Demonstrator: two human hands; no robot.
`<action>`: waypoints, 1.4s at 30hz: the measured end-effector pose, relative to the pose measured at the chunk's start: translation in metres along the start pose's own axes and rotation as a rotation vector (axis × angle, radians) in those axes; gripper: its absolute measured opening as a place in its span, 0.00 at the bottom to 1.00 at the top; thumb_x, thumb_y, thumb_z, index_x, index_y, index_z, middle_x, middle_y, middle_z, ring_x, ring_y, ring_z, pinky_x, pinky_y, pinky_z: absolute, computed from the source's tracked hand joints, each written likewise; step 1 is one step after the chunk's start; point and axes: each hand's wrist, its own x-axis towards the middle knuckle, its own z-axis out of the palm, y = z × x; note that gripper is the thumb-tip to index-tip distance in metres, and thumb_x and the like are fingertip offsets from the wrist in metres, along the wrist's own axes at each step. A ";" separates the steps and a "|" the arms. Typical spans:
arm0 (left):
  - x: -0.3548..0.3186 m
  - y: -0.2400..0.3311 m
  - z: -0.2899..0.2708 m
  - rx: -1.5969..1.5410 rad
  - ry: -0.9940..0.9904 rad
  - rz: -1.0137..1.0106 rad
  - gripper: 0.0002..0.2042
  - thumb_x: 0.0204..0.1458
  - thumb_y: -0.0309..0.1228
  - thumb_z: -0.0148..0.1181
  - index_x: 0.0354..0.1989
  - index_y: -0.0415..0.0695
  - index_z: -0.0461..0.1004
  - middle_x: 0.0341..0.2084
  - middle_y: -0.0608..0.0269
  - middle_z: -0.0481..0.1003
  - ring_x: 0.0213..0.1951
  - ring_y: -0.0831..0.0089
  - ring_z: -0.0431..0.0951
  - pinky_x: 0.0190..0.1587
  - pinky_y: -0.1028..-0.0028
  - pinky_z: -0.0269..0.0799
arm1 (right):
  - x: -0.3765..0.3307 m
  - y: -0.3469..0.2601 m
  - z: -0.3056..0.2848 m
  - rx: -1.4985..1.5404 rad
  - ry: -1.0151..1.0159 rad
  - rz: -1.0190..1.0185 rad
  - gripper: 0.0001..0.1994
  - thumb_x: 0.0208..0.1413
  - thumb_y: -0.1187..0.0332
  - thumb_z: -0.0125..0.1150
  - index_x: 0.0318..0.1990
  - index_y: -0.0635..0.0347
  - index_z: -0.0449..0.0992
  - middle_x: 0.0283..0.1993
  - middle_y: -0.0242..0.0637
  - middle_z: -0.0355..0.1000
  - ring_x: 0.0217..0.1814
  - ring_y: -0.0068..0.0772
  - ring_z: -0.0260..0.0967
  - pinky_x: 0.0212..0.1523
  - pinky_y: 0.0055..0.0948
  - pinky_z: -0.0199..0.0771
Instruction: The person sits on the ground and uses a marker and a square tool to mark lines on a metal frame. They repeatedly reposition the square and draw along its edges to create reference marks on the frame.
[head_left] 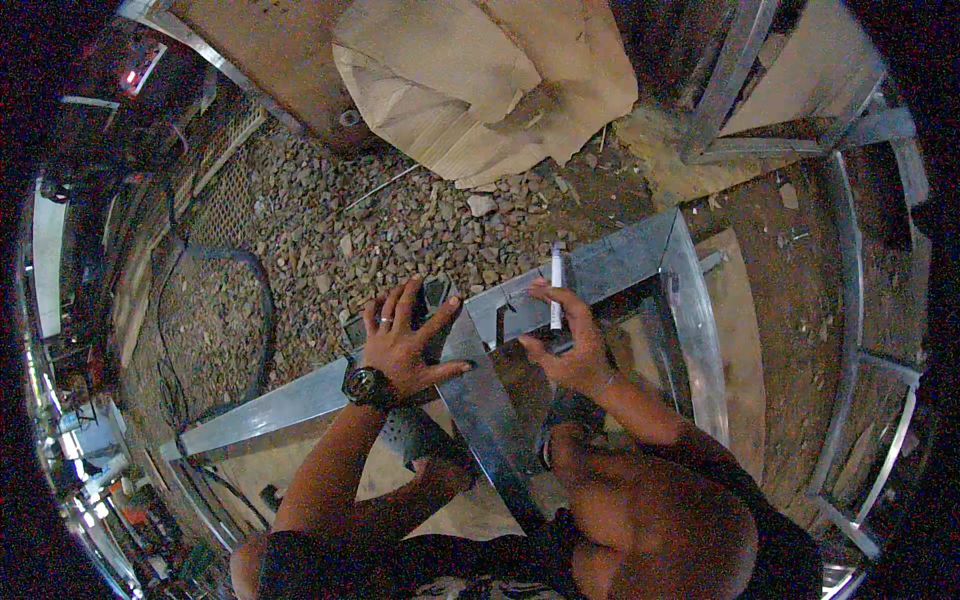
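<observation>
My left hand [405,345], with a ring and a black wristwatch [368,386], lies spread over a joint of the metal frame [590,262]. Under its fingers sits a dark, boxy thing [437,292], mostly covered, whose kind I cannot make out. A white marker pen [556,300] stands nearly upright among the fingers of my right hand [575,350]. That hand's thumb and index finger reach toward a notch [500,325] in the silvery channel, just right of my left hand. A crosspiece [485,410] runs from the joint toward me, between my feet.
Gravel [310,230] covers the ground beyond the frame, with a torn cardboard sheet [480,90] at the far side. A black hose [268,310] curves at left. More metal framing [855,260] stands at right. My shoe [415,440] is beside the crosspiece.
</observation>
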 end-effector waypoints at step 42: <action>-0.001 0.000 0.002 0.014 0.000 -0.009 0.47 0.47 0.76 0.59 0.78 0.76 0.60 0.79 0.45 0.51 0.77 0.43 0.54 0.75 0.33 0.41 | 0.042 -0.081 -0.017 -0.140 -0.155 0.047 0.14 0.62 0.69 0.70 0.54 0.59 0.82 0.48 0.45 0.82 0.49 0.46 0.81 0.51 0.37 0.80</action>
